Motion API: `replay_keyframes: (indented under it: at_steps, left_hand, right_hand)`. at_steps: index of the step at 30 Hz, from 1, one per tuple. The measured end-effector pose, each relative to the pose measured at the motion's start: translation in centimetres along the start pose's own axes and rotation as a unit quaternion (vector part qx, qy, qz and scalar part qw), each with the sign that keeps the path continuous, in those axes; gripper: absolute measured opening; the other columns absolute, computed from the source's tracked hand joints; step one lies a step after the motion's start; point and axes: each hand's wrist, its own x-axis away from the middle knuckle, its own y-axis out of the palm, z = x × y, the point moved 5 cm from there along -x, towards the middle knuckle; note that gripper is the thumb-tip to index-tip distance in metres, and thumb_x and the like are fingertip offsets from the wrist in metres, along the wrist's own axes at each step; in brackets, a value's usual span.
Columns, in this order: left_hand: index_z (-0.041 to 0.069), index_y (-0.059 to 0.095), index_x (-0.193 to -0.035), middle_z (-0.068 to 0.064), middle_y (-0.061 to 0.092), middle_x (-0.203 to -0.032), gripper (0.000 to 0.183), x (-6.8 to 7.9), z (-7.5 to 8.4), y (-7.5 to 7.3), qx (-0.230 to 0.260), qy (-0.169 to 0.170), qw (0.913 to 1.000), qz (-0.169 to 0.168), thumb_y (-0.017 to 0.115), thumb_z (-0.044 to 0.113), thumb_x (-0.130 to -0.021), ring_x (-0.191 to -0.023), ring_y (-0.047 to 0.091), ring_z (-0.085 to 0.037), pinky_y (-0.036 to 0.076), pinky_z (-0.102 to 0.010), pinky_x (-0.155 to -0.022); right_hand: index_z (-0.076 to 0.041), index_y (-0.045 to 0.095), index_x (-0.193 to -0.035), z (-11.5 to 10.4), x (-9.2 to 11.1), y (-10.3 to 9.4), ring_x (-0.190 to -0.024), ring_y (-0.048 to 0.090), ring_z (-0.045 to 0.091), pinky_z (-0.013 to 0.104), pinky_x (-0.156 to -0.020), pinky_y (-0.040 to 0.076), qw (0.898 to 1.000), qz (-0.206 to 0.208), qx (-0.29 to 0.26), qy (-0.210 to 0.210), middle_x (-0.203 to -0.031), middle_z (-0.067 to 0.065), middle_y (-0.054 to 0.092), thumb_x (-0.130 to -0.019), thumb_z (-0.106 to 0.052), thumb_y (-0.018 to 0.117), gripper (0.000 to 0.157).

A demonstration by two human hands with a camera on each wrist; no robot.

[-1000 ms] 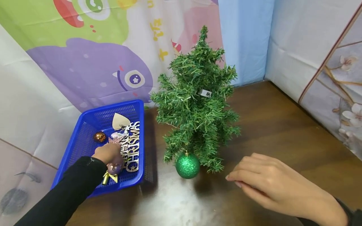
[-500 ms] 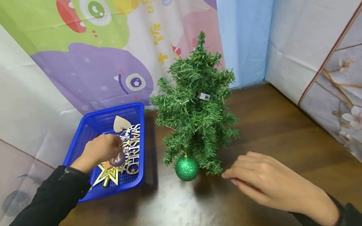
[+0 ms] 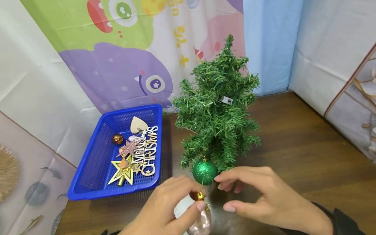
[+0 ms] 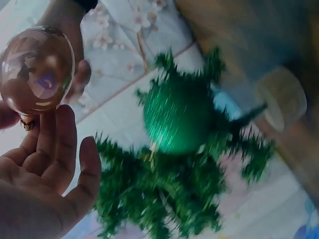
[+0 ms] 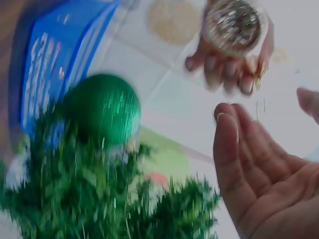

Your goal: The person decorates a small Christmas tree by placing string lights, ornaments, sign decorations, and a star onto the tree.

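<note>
My left hand (image 3: 167, 205) pinches a clear, pinkish Christmas bauble (image 3: 202, 223) by its gold cap, low in front of the tree. In the left wrist view the bauble (image 4: 37, 69) looks see-through and shiny. Close on its right is my right hand (image 3: 264, 195), thumb and fingers spread apart with nothing between them. A thin hanging loop (image 5: 258, 107) trails from the cap toward the right fingers. Just behind both hands, a glittery green bauble (image 3: 204, 171) hangs from a low front branch of the small Christmas tree (image 3: 218, 114).
At the left stands a blue basket (image 3: 117, 191). Inside are a gold star (image 3: 121, 173), a "Merry Christmas" sign (image 3: 149, 153), a brown bauble (image 3: 117, 139), a pink glitter star (image 3: 130, 147) and a pale heart-shaped piece (image 3: 138, 124). Printed curtains enclose the brown table (image 3: 299, 140).
My left hand has lifted the clear bauble out of the basket and brought it right, in front of the tree. My right hand has moved left toward it, its fingers spreading. The view has shifted leftward.
</note>
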Motion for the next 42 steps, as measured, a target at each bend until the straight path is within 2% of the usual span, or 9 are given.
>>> replay_keyframes:
  at_steps: [5, 9, 12, 16, 21, 26, 32, 35, 42]
  left_hand:
    - [0.017, 0.061, -0.102, 0.010, 0.060, -0.091, 0.011, 0.8, -0.3, 2.8, -0.002, 0.014, 0.9999, 0.008, 0.052, 0.023, -0.098, -0.085, 0.055, -0.001, 0.042, -0.018, -0.079]
    - [0.018, 0.063, -0.101, 0.012, 0.063, -0.092, 0.011, 1.8, -0.8, 4.8, -0.027, 0.015, 0.9995, 0.008, 0.055, 0.023, -0.095, -0.086, 0.056, 0.000, 0.041, -0.016, -0.079]
    - [0.018, 0.063, -0.101, 0.012, 0.063, -0.092, 0.010, 2.4, -0.8, 6.2, -0.020, 0.016, 0.9997, 0.005, 0.058, 0.021, -0.093, -0.087, 0.056, 0.000, 0.040, -0.013, -0.080]
    - [0.017, 0.063, -0.103, 0.011, 0.064, -0.094, 0.014, 1.9, -0.3, 6.3, -0.011, 0.023, 0.9996, 0.014, 0.060, 0.026, -0.093, -0.090, 0.056, 0.000, 0.041, -0.014, -0.083]
    - [0.010, 0.066, -0.100, 0.004, 0.067, -0.092, 0.013, -1.1, 0.9, 3.6, 0.035, 0.046, 0.9956, 0.074, 0.063, 0.020, -0.093, -0.086, 0.060, -0.004, 0.046, -0.017, -0.080]
    - [0.009, 0.069, -0.092, 0.004, 0.067, -0.084, 0.004, -4.1, 1.2, 1.0, 0.067, 0.009, 0.9929, 0.098, 0.066, 0.007, -0.089, -0.077, 0.058, -0.004, 0.046, -0.017, -0.069]
    - [0.009, 0.069, -0.090, 0.008, 0.064, -0.080, 0.003, -6.3, -0.4, -0.9, 0.090, -0.082, 0.9891, 0.083, 0.066, 0.008, -0.088, -0.073, 0.056, -0.006, 0.045, -0.028, -0.064]
    - [0.009, 0.069, -0.090, 0.007, 0.065, -0.078, 0.003, -7.0, -1.3, -1.5, 0.064, -0.099, 0.9890, 0.089, 0.066, 0.009, -0.089, -0.070, 0.056, -0.006, 0.045, -0.028, -0.062]
    - [0.007, 0.067, -0.085, 0.003, 0.066, -0.072, 0.005, -7.4, -3.8, -1.8, -0.005, -0.136, 0.9839, 0.116, 0.065, 0.009, -0.089, -0.060, 0.057, -0.005, 0.045, -0.025, -0.053]
  right_hand:
    - [-0.014, 0.065, -0.108, 0.9, 0.6, 1.3, -0.074, 0.062, 0.010, 0.027, -0.062, 0.053, 0.991, 0.010, -0.092, 0.097, -0.094, 0.000, 0.067, -0.085, 0.002, 0.068, 0.029]
    - [-0.011, 0.065, -0.095, 1.5, 1.7, 2.2, -0.075, 0.057, 0.014, 0.028, -0.062, 0.050, 0.984, 0.002, -0.160, 0.075, -0.091, 0.003, 0.063, -0.084, 0.012, 0.063, 0.025]
    - [-0.004, 0.062, -0.094, 2.1, 2.8, 2.8, -0.074, 0.054, 0.019, 0.029, -0.059, 0.050, 0.967, -0.020, -0.244, 0.068, -0.091, 0.010, 0.059, -0.084, 0.018, 0.058, 0.025]
    - [0.000, 0.061, -0.094, 2.1, 3.1, 2.6, -0.065, 0.052, 0.020, 0.028, -0.050, 0.049, 0.952, -0.037, -0.294, 0.072, -0.084, 0.013, 0.058, -0.087, 0.018, 0.054, 0.020]
    - [-0.006, 0.066, -0.098, 0.1, 0.8, 0.3, -0.067, 0.057, 0.014, 0.025, -0.055, 0.050, 0.984, -0.019, -0.174, 0.018, -0.086, 0.007, 0.065, -0.085, 0.013, 0.061, 0.024]
    - [-0.012, 0.069, -0.096, -1.5, -2.2, -2.4, -0.065, 0.057, 0.011, 0.024, -0.052, 0.048, 0.996, 0.016, -0.078, 0.030, -0.083, 0.000, 0.066, -0.083, 0.012, 0.065, 0.028]
    - [-0.018, 0.071, -0.089, -1.6, -5.2, -4.1, -0.058, 0.054, 0.011, 0.028, -0.046, 0.046, 0.994, 0.040, -0.003, 0.104, -0.076, -0.005, 0.065, -0.089, -0.003, 0.066, 0.016]
    - [-0.020, 0.070, -0.085, -1.2, -6.3, -4.7, -0.059, 0.051, 0.008, 0.025, -0.048, 0.043, 0.990, 0.048, 0.086, 0.098, -0.073, -0.010, 0.061, -0.088, -0.006, 0.068, 0.014]
    - [-0.014, 0.068, -0.080, 0.9, -7.7, -4.8, -0.069, 0.046, 0.008, 0.027, -0.060, 0.039, 0.959, 0.056, 0.256, 0.105, -0.072, -0.008, 0.056, -0.085, -0.007, 0.071, 0.009]
